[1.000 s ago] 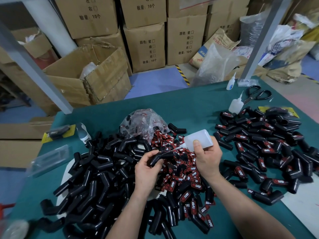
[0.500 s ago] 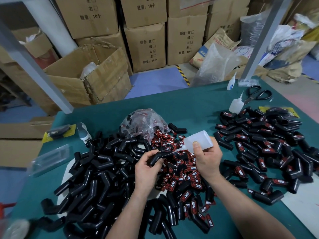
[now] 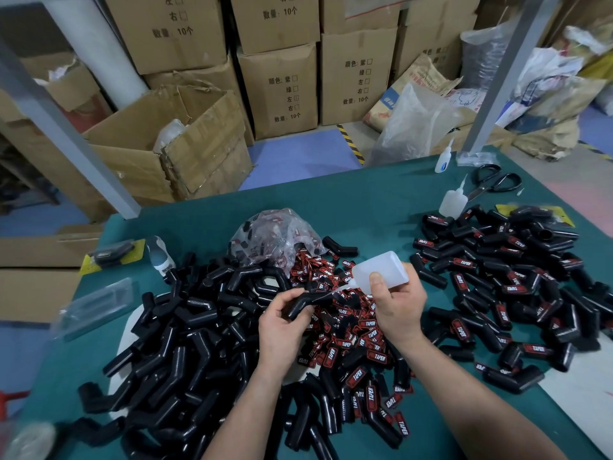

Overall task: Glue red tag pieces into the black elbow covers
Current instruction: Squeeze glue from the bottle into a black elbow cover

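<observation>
Many red tags [image 3: 370, 325] hid under the left hand [image 3: 282, 333] gripping an elbow cover [image 3: 298, 305] and the right hand [image 3: 399, 307] gripping a glue bottle [image 3: 381, 268].

Black scissors [image 3: 486, 189] lie on the green table [image 3: 381, 207].

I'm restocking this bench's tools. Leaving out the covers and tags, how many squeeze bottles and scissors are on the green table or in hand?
Translucent white plastic squeeze bottles: 3 (held bottle in the right hand, standing bottle, small blue-labelled bottle)
Black-handled metal scissors: 1
Total: 4
</observation>
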Tool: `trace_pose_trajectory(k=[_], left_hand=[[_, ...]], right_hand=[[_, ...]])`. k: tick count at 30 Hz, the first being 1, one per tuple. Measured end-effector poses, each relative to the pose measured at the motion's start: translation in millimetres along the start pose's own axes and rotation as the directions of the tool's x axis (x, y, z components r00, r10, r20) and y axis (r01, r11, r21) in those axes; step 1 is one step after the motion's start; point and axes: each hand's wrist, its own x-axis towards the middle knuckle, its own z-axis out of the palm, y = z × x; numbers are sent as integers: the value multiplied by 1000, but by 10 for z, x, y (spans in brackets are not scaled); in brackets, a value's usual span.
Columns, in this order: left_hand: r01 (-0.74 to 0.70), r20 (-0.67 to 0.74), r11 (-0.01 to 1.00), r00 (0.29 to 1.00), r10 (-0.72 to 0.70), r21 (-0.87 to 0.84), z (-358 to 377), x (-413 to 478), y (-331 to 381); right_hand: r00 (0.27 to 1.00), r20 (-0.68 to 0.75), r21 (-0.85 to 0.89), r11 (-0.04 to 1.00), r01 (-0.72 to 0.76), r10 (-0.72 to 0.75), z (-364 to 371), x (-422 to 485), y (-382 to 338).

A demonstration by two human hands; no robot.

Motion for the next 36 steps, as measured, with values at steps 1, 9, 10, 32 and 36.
trace_pose_trajectory(k=[1, 9, 10, 32, 36], left_hand=[[0, 1, 1000, 1000, 0, 1, -2, -2, -2], [-7, 20, 1000, 1000, 7, -10, 5, -5, -23], [-12, 22, 1000, 1000, 13, -10, 4, -6, -21], [-32, 21, 999, 999, 31, 3, -3, 9, -23], [-33, 20, 999, 999, 33, -8, -1, 8, -25]], right_hand=[[1000, -2, 1, 1000, 0, 0, -2, 0, 3], [999, -26, -46, 998, 37, -38, -27, 14, 11], [999, -28, -44, 998, 41, -42, -26, 16, 6], [999, -13, -6, 999, 36, -36, -38, 39, 20], [999, 8, -14, 999, 47, -47, -20, 13, 30]])
